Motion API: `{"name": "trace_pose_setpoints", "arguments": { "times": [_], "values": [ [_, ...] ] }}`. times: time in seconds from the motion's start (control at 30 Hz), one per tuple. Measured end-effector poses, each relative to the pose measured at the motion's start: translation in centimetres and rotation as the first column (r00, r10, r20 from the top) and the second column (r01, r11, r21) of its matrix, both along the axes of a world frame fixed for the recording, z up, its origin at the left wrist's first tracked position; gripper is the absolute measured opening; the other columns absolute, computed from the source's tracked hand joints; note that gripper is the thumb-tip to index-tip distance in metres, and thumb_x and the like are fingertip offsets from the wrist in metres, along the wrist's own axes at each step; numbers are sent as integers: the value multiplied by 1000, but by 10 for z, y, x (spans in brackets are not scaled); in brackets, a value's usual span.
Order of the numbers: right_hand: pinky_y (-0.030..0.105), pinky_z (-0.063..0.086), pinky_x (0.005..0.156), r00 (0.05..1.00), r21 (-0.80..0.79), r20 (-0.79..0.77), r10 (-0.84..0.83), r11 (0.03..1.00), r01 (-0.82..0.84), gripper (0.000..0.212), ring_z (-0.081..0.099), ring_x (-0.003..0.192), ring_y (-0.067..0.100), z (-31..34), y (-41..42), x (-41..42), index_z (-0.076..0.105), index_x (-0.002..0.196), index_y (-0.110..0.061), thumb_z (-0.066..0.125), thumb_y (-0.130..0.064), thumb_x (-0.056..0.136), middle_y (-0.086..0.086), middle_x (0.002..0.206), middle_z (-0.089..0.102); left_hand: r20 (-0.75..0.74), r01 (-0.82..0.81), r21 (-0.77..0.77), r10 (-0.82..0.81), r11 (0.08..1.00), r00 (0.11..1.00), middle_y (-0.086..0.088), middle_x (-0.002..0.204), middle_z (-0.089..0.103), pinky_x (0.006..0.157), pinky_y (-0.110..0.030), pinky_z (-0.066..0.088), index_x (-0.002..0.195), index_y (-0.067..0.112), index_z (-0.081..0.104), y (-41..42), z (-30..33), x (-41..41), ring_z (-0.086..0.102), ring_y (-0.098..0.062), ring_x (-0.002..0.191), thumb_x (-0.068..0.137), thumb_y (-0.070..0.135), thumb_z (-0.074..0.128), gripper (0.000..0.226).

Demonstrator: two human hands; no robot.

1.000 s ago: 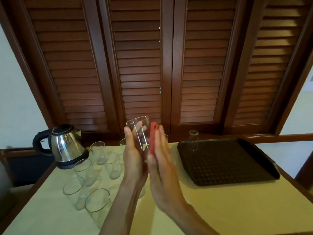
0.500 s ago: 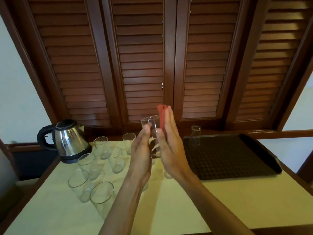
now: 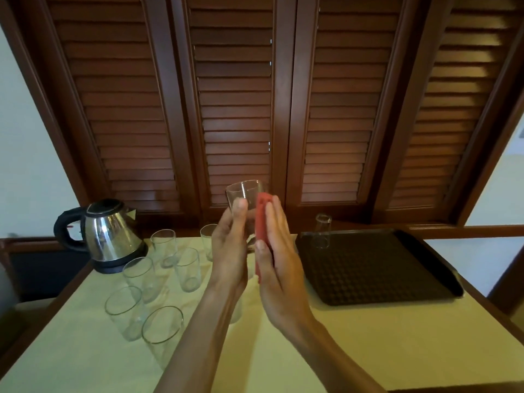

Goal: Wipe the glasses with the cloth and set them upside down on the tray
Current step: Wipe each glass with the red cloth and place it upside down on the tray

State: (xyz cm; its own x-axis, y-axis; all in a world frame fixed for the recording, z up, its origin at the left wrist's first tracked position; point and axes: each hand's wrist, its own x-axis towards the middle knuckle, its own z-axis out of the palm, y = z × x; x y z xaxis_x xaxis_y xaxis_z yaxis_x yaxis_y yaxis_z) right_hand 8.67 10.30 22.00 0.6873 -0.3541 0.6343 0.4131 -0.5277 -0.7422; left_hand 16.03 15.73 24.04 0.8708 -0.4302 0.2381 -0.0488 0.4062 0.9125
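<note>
Head view: left hand [image 3: 228, 251] grips clear glass [image 3: 246, 194]; right hand [image 3: 279, 251], fingers straight, presses red cloth [image 3: 261, 219].

A single head-worn wide-angle camera is looking forward and slightly down, close above the cream-topped table [image 3: 368, 336], and is facing the dark brown louvred wooden shutters [image 3: 235, 109] behind it.

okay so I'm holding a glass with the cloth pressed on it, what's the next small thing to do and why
Probably keep rubbing the cloth round the held glass. The left hand grips it above the table and the right hand presses the cloth flat against its side. Only one glass stands upside down on the tray.
</note>
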Motion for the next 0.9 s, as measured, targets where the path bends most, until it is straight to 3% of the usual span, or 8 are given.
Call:
{"name": "trace_pose_setpoints", "arguments": {
  "times": [0.1, 0.23, 0.3, 0.4, 0.53, 0.6, 0.7, 0.9],
  "values": [
    [34, 10, 128, 994, -103, 8, -111, 988, 111, 56, 3, 155, 4, 7, -18, 16, 15, 161, -21, 35, -29, 109, -11, 169, 10, -4, 58, 45, -58, 997, 998, -8, 123, 76, 95, -37, 58, 131, 20, 71, -1, -6, -6, 71, -23, 119, 108, 42, 44, 42],
    [36, 36, 120, 999, 200, -39, 15, 980, -7, 60, 31, 145, -6, 9, -21, 11, 14, 158, -44, 43, -38, 105, -31, 154, 33, 25, 109, 84, -111, 990, 993, -8, 124, 76, 100, -44, 56, 132, 24, 72, -1, -1, -6, 69, -23, 122, 97, 70, 39, 67],
    [23, 28, 121, 999, 132, -20, 30, 991, -27, 63, 22, 147, -10, 6, -7, -1, 12, 160, -35, 42, -37, 104, -32, 158, 25, 72, 80, 86, -86, 993, 994, -14, 126, 73, 104, -53, 54, 132, 25, 71, -1, 1, -2, 68, -30, 123, 97, 74, 37, 69],
    [38, 17, 127, 998, -62, 3, -61, 996, 61, 63, 6, 155, 2, 6, -13, 11, 13, 161, -25, 42, -34, 106, -15, 168, 10, 62, 52, 32, -54, 998, 997, -15, 129, 72, 104, -55, 53, 137, 20, 67, 0, -11, -2, 67, -32, 125, 108, 59, 31, 60],
    [52, 39, 116, 1000, 164, -15, 1, 986, 1, 61, 38, 147, 15, 11, -31, 20, 15, 157, -45, 46, -41, 105, -7, 161, 36, 40, 5, 38, -7, 999, 999, -2, 122, 77, 99, -46, 56, 126, 30, 72, -3, -13, -8, 70, -19, 120, 105, 55, 35, 49],
    [40, 34, 121, 1000, 158, -19, 10, 987, -7, 55, 34, 148, 5, 3, -15, 7, 20, 156, -40, 44, -29, 108, -11, 162, 35, -5, -37, 44, 37, 998, 999, -1, 114, 79, 98, -43, 56, 113, 37, 76, -3, -6, -5, 72, -18, 116, 108, 54, 29, 50],
    [28, 19, 125, 997, -37, 7, -72, 997, 73, 52, 13, 153, -2, -2, -3, 4, 24, 157, -27, 43, -23, 108, -12, 167, 19, -23, 22, 55, -21, 998, 1000, -4, 124, 76, 104, -47, 54, 125, 31, 73, -3, -6, 0, 68, -23, 124, 102, 70, 29, 63],
    [13, 39, 107, 1000, 149, 1, 22, 989, -21, 60, 44, 137, -6, 2, -24, 12, 22, 157, -29, 51, -22, 105, -34, 144, 46, 34, 32, 4, -33, 999, 999, -10, 121, 75, 91, -40, 61, 127, 23, 72, -1, -10, -4, 70, -24, 119, 95, 59, 48, 54]
  ]
}}
